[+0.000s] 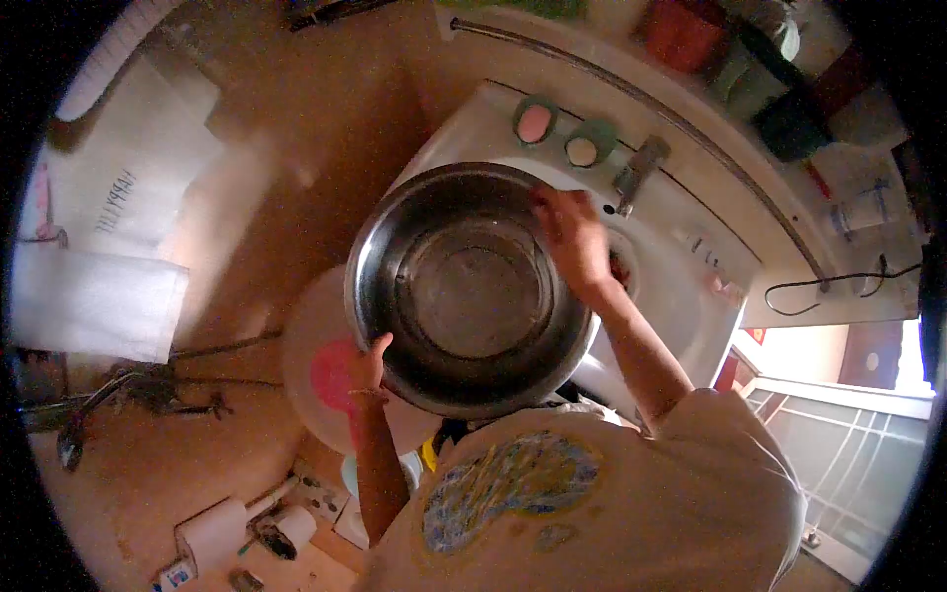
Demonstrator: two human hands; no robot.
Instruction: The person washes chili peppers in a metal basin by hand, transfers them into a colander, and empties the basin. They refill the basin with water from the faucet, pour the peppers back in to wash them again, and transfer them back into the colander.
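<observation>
Hands (577,240) with metal basin (547,355) between them

The right hand (577,237) is blurring, its fingertips smearing together over the metal basin (395,345). The left hand's (367,365) fingers are mostly hiding beneath the basin's rim, which is also covering part of the pale round lid-like object (308,316). A small dark item (619,266) beside the right wrist is showing too little to identify. The bottom edge is cutting off the shirt (612,513); the top edge is cropping the red container (681,35).
</observation>
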